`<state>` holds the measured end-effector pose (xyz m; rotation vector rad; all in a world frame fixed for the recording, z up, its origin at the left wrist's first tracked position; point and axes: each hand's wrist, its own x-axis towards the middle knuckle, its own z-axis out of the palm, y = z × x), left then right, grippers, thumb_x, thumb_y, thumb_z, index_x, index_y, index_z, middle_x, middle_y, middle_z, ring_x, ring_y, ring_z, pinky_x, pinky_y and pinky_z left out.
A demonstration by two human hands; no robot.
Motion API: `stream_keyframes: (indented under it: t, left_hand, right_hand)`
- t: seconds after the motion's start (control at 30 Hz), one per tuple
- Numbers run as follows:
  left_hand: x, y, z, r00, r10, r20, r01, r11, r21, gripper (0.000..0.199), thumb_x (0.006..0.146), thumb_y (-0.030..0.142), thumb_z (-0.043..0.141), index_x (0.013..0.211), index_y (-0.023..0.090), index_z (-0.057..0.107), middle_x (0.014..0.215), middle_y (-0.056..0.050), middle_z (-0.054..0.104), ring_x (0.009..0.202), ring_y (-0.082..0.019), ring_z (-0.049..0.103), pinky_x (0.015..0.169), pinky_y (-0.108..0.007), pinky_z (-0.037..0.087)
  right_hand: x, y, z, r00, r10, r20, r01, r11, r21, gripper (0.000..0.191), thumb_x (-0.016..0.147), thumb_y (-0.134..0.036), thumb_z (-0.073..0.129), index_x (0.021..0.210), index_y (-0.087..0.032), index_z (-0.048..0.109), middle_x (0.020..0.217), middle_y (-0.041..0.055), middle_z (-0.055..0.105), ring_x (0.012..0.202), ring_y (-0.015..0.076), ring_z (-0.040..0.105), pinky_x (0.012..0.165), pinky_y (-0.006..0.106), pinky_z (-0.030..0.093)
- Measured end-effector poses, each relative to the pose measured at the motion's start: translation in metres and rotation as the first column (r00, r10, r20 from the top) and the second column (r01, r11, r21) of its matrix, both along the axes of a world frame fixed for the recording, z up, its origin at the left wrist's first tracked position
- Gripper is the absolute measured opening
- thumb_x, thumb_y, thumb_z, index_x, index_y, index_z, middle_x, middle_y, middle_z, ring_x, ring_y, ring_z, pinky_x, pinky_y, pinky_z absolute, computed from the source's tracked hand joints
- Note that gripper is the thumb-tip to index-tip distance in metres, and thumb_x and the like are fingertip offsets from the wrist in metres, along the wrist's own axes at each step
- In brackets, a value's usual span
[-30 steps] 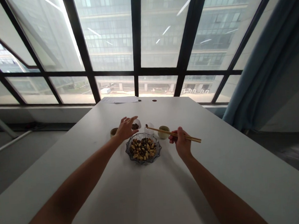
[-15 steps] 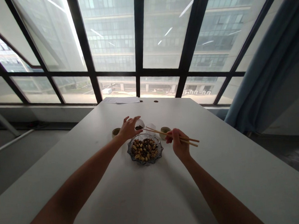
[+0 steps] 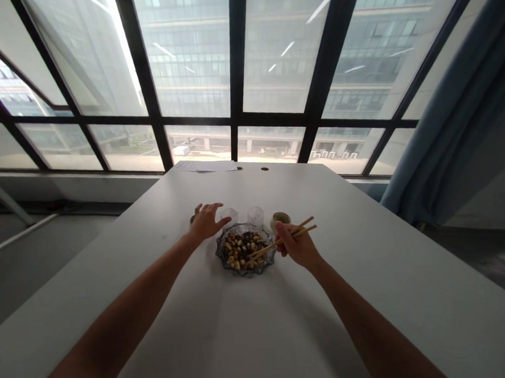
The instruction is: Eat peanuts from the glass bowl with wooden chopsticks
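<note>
A glass bowl (image 3: 221, 261) with a scalloped rim holds a mix of nuts and dark seeds. My right hand (image 3: 297, 244) is closed round a pair of wooden chopsticks (image 3: 308, 224), whose tips reach down into the nuts. Over the table left of the bowl, my left hand (image 3: 205, 221) has its thumb and fingers apart and holds nothing. Just beyond its thumb stands a clear cup (image 3: 229, 215); whether they touch, I cannot tell. A second clear cup (image 3: 255, 215) is behind the bowl. The left hand mostly hides a small greenish cup (image 3: 192, 219).
Behind my right hand stands another greenish cup (image 3: 281, 217). Papers (image 3: 206, 167) lie at the far end of the white table (image 3: 252, 331), near two dark holes. Large windows rise beyond it, and a blue curtain (image 3: 441, 132) hangs at the right.
My left hand has drawn back leftward from the left clear cup, where dark contents showed earlier. The chopstick tips have gone from above the bowl's far rim down into the nuts.
</note>
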<state>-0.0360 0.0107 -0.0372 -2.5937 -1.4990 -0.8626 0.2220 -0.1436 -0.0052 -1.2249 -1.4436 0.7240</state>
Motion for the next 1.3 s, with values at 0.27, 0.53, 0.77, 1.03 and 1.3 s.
stream_keyframes:
  t: [0.27, 0.53, 0.77, 1.03, 1.3]
  left_hand:
    - [-0.045, -0.02, -0.033, 0.972, 0.101, 0.211, -0.14, 0.973, 0.182, 0.048, 0.086, 0.049, 0.064, 0.124, 0.021, 0.056, 0.14, -0.014, 0.058, 0.13, -0.031, 0.052, 0.112, -0.048, 0.033]
    - [-0.047, -0.018, -0.053, 0.927, 0.141, 0.348, -0.163, 0.986, 0.035, 0.066, 0.083, 0.051, 0.067, 0.136, 0.019, 0.045, 0.144, -0.016, 0.053, 0.136, -0.033, 0.047, 0.112, -0.05, 0.039]
    - [-0.045, -0.018, -0.056, 0.888, 0.161, 0.431, -0.133, 0.987, -0.094, 0.074, 0.079, 0.05, 0.07, 0.139, 0.017, 0.042, 0.138, -0.017, 0.055, 0.128, -0.032, 0.054, 0.11, -0.048, 0.043]
    - [-0.046, -0.017, -0.058, 0.862, 0.219, 0.458, -0.148, 0.971, -0.186, 0.08, 0.079, 0.049, 0.069, 0.143, 0.011, 0.039, 0.142, -0.022, 0.053, 0.131, -0.034, 0.054, 0.112, -0.048, 0.042]
    - [-0.047, -0.017, -0.057, 0.859, 0.222, 0.461, -0.154, 0.972, -0.18, 0.081, 0.078, 0.051, 0.07, 0.144, 0.013, 0.041, 0.143, -0.02, 0.055, 0.132, -0.034, 0.054, 0.112, -0.048, 0.042]
  right_hand:
    - [0.003, 0.006, -0.018, 0.985, -0.117, -0.123, 0.128, 0.988, 0.083, 0.058, 0.08, -0.075, 0.059, 0.065, -0.019, 0.063, 0.051, 0.0027, 0.063, 0.042, 0.0149, 0.058, 0.039, 0.026, 0.049]
    - [0.025, -0.006, 0.011, 0.994, -0.111, -0.003, 0.111, 0.992, 0.052, 0.057, 0.08, -0.072, 0.063, 0.065, -0.016, 0.067, 0.045, 0.0029, 0.062, 0.035, 0.0132, 0.056, 0.033, 0.023, 0.045]
    - [0.025, -0.014, 0.02, 0.975, 0.021, 0.222, -0.026, 0.999, 0.021, 0.053, 0.085, -0.064, 0.063, 0.063, -0.017, 0.07, 0.051, 0.006, 0.067, 0.042, 0.0152, 0.061, 0.04, 0.024, 0.05]
    - [0.025, -0.018, 0.027, 0.979, -0.086, 0.185, 0.071, 0.994, 0.085, 0.057, 0.087, -0.068, 0.057, 0.065, -0.017, 0.07, 0.048, 0.0045, 0.064, 0.037, 0.0145, 0.058, 0.037, 0.024, 0.048]
    - [0.02, -0.023, 0.035, 0.947, -0.031, 0.321, 0.011, 0.998, 0.063, 0.057, 0.089, -0.067, 0.055, 0.063, -0.018, 0.069, 0.047, 0.004, 0.063, 0.039, 0.0144, 0.058, 0.038, 0.024, 0.046]
